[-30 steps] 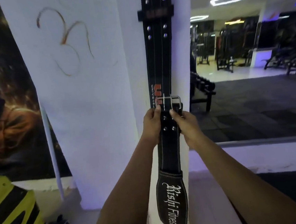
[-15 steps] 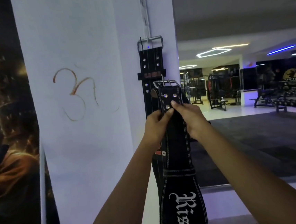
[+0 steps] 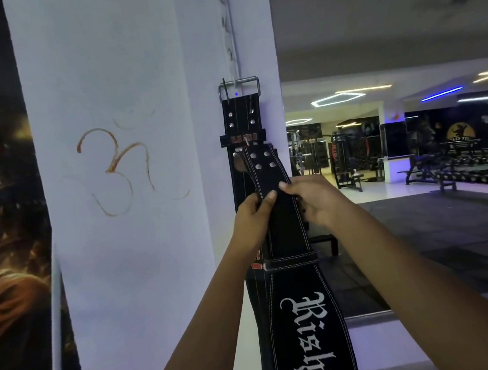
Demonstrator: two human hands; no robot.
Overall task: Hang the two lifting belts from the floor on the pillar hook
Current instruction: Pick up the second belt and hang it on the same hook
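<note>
One black lifting belt [image 3: 240,116] hangs flat on the white pillar [image 3: 124,196], its metal buckle [image 3: 238,85] over the hook [image 3: 236,81]. In front of it I hold a second black belt [image 3: 282,228] with white stitching and white lettering, its studded upper end tipped toward the hanging belt just below the red-lettered loop. My left hand [image 3: 254,222] grips its left edge and my right hand [image 3: 312,199] pinches its right edge, thumbs on the front face. This belt's buckle is hidden.
A vertical rack of small hooks [image 3: 229,31] runs up the pillar above the buckle. A dark poster [image 3: 3,208] covers the wall on the left. To the right a gym floor opens out, with benches and machines [image 3: 431,166] far back.
The view has tilted upward. I have raised the second belt from well below the first belt's buckle to near its loop; its top now leans toward the pillar.
</note>
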